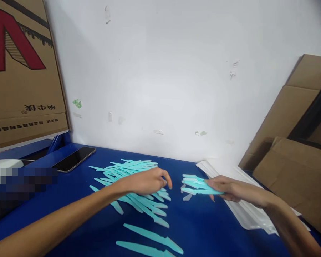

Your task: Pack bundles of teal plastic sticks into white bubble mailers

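Note:
My right hand (pixel 226 187) is closed around several turquoise eyebrow razors (pixel 196 184), held roughly level with their pale ends pointing left. Small clear pieces (pixel 187 197) show just below and left of that bunch. My left hand (pixel 152 180) is over the right side of a loose pile of similar razors (pixel 128 169). Its index finger bends downward, apart from the other fingers, and I see nothing in it; the palm side is hidden. Nearer to me, a separate razor (pixel 152 237) lies on the blue table (pixel 203 228), with another below it cut off by the frame.
A phone (pixel 76 159) lies at the back left of the table. White plastic sleeves or sheets (pixel 240 210) are under and beside my right forearm. Cardboard boxes stand at the left (pixel 26 89) and right (pixel 294 171), and a white wall (pixel 163 71) closes off the back.

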Demonstrator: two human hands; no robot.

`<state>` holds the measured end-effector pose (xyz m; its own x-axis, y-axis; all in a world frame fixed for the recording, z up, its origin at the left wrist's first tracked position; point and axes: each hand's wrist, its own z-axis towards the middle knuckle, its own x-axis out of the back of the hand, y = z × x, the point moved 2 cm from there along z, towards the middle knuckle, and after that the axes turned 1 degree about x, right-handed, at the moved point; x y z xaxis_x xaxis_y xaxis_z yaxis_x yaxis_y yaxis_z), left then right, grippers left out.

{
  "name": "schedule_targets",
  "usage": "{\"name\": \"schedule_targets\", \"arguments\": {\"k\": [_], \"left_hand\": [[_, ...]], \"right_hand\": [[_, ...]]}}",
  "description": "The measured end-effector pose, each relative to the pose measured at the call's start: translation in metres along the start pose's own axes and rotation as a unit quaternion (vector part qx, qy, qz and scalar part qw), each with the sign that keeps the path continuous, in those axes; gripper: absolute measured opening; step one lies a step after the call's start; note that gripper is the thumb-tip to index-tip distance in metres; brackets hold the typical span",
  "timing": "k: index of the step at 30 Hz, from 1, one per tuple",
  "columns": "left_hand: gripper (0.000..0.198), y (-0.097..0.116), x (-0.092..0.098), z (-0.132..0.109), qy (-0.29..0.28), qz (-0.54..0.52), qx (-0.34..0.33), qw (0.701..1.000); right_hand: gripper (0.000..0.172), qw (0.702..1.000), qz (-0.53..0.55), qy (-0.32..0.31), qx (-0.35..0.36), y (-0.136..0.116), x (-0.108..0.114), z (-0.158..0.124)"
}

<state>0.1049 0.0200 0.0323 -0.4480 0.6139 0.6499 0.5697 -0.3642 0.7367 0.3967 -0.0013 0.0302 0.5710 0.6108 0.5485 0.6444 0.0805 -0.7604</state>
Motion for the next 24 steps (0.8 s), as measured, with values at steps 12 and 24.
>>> {"name": "schedule_targets", "arguments": {"k": [12,24], "left_hand": [[0.045,0.01,-0.022,0.001,0.018,-0.066,-0.038,0.997],[0.038,0.003,-0.018,0.001,0.005,-0.032,-0.037,0.999]], "right_hand": [[0.055,0.999,-0.003,0.006,0.036,-0.01,-0.011,0.007],[0.05,0.998,-0.016,0.065,-0.008,0.003,0.008,-0.007]]}}
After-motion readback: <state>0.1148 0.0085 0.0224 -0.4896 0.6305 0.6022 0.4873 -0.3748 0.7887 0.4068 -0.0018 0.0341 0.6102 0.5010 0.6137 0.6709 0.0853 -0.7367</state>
